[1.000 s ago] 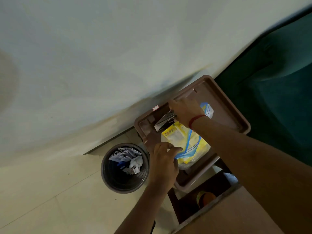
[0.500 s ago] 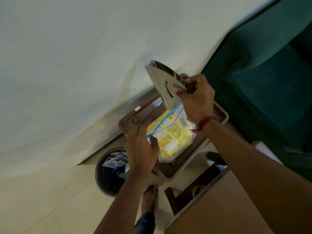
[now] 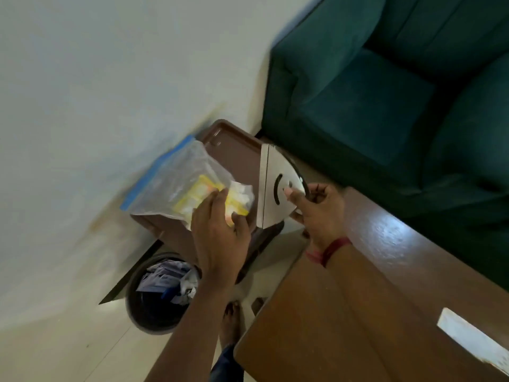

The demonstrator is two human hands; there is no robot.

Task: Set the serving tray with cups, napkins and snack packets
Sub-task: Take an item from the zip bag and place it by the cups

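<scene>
We see a clear zip bag (image 3: pixel 179 183) of yellow snack packets (image 3: pixel 203 191) at mid-frame. Its blue zip edge runs from upper right to lower left and faces the wall (image 3: pixel 110 78), and its closed end points right. Just right of it a metal napkin holder (image 3: pixel 275 186) stands on edge. Its straight side is nearly vertical and faces left, and its curved rim faces right. Both are held above a brown tray (image 3: pixel 234 150).

A pale floor (image 3: pixel 68 348) fills the lower left of the frame, with a dark bin (image 3: pixel 154 299) of crumpled paper below the tray. A green sofa (image 3: pixel 385 106) takes the upper right, and a wooden desk (image 3: pixel 358 312) the lower right. A bare foot (image 3: pixel 231 318) shows beside the desk.

The left hand (image 3: pixel 220 238) has its grip curled round the bag's closed end, fingers over the packets. The right hand (image 3: pixel 322 213), with a red thread (image 3: pixel 330 250) at its wrist, pinches the holder, thumb on the flat face and fingers curled behind the curved rim.
</scene>
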